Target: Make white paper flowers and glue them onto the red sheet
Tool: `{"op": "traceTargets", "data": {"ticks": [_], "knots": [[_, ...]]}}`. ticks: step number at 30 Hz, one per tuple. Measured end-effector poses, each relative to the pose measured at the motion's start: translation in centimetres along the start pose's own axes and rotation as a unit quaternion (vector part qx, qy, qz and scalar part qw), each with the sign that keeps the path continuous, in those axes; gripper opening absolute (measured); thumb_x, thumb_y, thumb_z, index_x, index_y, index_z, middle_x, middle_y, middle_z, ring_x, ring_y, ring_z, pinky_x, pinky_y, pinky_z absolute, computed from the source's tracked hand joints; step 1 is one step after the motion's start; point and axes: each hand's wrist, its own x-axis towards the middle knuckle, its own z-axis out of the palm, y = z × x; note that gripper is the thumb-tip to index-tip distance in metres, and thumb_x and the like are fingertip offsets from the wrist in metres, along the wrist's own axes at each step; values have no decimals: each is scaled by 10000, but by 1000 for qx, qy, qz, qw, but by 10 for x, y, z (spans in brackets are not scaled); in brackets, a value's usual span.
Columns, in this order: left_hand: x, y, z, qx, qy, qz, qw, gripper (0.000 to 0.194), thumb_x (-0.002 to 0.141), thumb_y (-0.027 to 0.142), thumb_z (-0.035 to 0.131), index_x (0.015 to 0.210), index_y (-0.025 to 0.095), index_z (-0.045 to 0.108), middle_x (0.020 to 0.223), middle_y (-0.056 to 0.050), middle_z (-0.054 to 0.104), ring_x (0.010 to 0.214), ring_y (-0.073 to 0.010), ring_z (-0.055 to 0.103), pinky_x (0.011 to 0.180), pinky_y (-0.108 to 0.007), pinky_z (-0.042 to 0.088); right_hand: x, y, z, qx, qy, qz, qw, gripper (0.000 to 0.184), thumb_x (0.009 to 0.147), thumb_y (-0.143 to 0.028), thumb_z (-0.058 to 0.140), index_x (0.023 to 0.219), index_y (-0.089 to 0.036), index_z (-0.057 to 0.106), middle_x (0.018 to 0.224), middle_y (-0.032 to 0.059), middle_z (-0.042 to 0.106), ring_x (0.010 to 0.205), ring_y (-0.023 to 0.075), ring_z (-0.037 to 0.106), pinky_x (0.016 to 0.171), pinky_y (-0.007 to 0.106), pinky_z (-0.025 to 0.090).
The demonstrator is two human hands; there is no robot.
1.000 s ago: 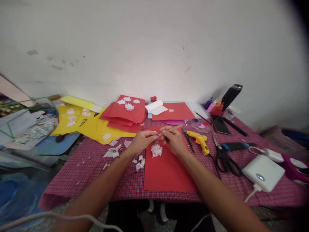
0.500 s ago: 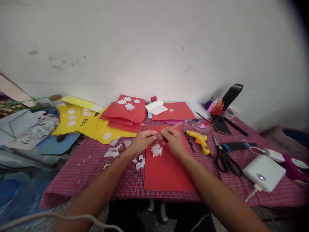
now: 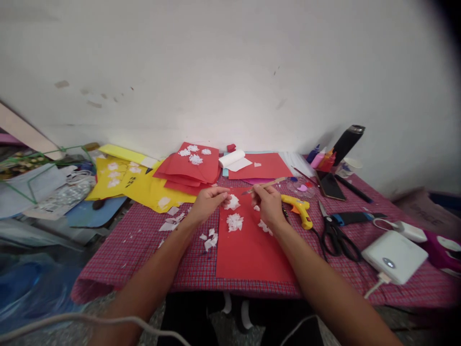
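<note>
My right hand point(image 3: 267, 204) grips a slim wooden-handled tool point(image 3: 275, 183), its thin darker end pointing left over the red sheet point(image 3: 252, 257); I cannot tell its exact kind. My left hand point(image 3: 209, 204) has thumb and fingers pinched together above the sheet's left edge. Whatever it holds, if anything, is too small to make out. White ruffled paper flowers lie on the sheet: one point(image 3: 232, 202) beside my left fingertips, another point(image 3: 235, 222) just nearer to me, and a third point(image 3: 264, 227) partly hidden by my right hand.
Torn white paper scraps point(image 3: 172, 222) lie left of the sheet. A yellow glue gun point(image 3: 297, 206), black scissors point(image 3: 338, 242), a blue-and-black knife point(image 3: 353, 217) and a white power adapter point(image 3: 395, 257) are at right. Behind are stacked red papers point(image 3: 190, 168), a white paper roll point(image 3: 232, 158) and a phone point(image 3: 332, 186).
My hands have moved apart, the left one leftward and the right one rightward with the tool. The flowers between and beneath them show more. The view has shifted slightly.
</note>
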Motion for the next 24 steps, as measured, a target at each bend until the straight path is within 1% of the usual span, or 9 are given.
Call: {"op": "traceTargets", "data": {"ticks": [2,4,8,11,13,15,18,21,24], "knots": [[-6,11,-7,47,13,22,999,295,793,347,660,996,134,674,865,-79,722,717,-150,654,685,-289,529,2,3,-2,2,1,4,1000,254,783,-401,657,678,-179,592,556,-21,577,396,95,453,390,235,328],[-19,20,-15,138,2,34,990,286,821,359,620,1002,149,689,857,-71,732,710,-157,661,693,-291,527,1,4,-1,-5,-1,0,1000,250,782,-392,657,673,-176,595,556,-18,579,397,96,454,393,235,329],[-61,22,-29,362,-11,88,928,218,846,341,584,975,250,735,957,-27,745,849,-188,674,774,-287,497,-3,0,3,-12,-16,-9,1000,238,784,-373,649,665,-174,597,556,-17,576,409,97,457,407,235,340],[-87,15,-34,414,-46,112,902,245,846,289,572,1039,291,725,1010,-17,741,929,-208,674,834,-298,483,-6,-4,5,-20,-26,-6,999,252,782,-376,644,643,-176,583,538,-18,565,421,99,454,422,240,345],[-96,14,-37,407,-54,105,906,263,856,283,555,1065,293,715,1054,-20,732,978,-213,663,873,-310,474,-7,-5,5,-29,-26,-6,999,269,779,-393,642,636,-175,577,539,-12,567,427,102,457,426,242,348],[-98,17,-38,379,-34,88,921,267,865,288,537,1066,280,713,1058,-27,729,978,-213,661,870,-312,481,-7,-5,5,-29,-24,-7,999,277,774,-412,643,649,-173,578,557,-4,580,435,103,463,430,242,355],[-89,21,-40,351,9,69,934,244,858,295,541,1008,255,730,1019,-33,734,951,-212,664,858,-310,488,-5,-3,4,-26,-22,-14,999,282,773,-423,645,664,-171,581,567,-4,582,434,101,462,433,241,358],[-70,20,-39,358,25,79,930,221,843,296,555,960,248,737,974,-28,736,910,-210,664,825,-305,492,-4,-1,2,-28,-14,-26,999,282,785,-422,638,672,-171,580,573,-10,571,427,98,456,429,237,351],[-46,13,-33,388,17,106,915,239,843,287,542,991,237,722,973,-38,726,886,-209,652,801,-311,486,-3,0,1,-42,3,-42,998,275,803,-421,620,691,-173,577,589,-13,568,438,100,463,432,234,349]]}}
